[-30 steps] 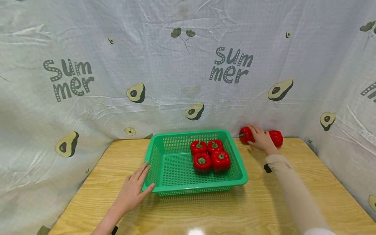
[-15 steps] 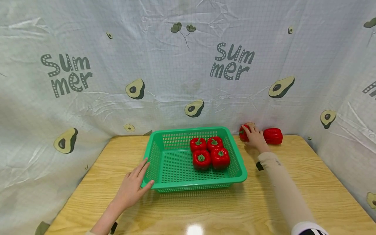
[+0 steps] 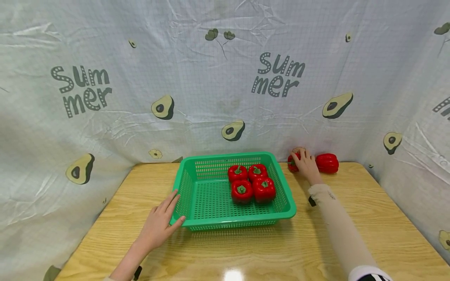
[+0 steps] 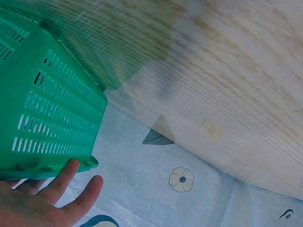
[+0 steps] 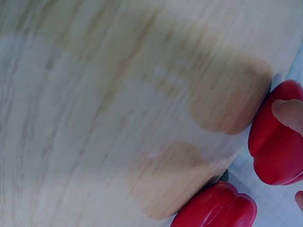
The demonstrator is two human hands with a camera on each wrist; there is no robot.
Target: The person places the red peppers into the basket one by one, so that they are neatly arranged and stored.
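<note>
My left hand (image 3: 158,224) rests on the left rim of a green plastic basket (image 3: 239,220), its fingers extended along the edge. Inside the basket's right half, several red bell peppers (image 3: 241,191) stand with their stems up. To the right of the basket, by the cloth, my right hand (image 3: 306,166) grips another red bell pepper (image 5: 274,142), which lies on its side. The thumb presses on this pepper in the right wrist view, while part of the other fingers is cut off. Just right of that hand lies one more red bell pepper (image 3: 327,163).
A wooden table (image 3: 246,253) bears everything. White cloth (image 3: 197,78) printed with avocados and lettering hangs right behind the basket and the loose peppers. More of it hangs at both sides.
My right hand has shifted left, away from the rightmost pepper, and taken hold of the pepper nearer the basket. My left hand has stayed on the basket rim.
</note>
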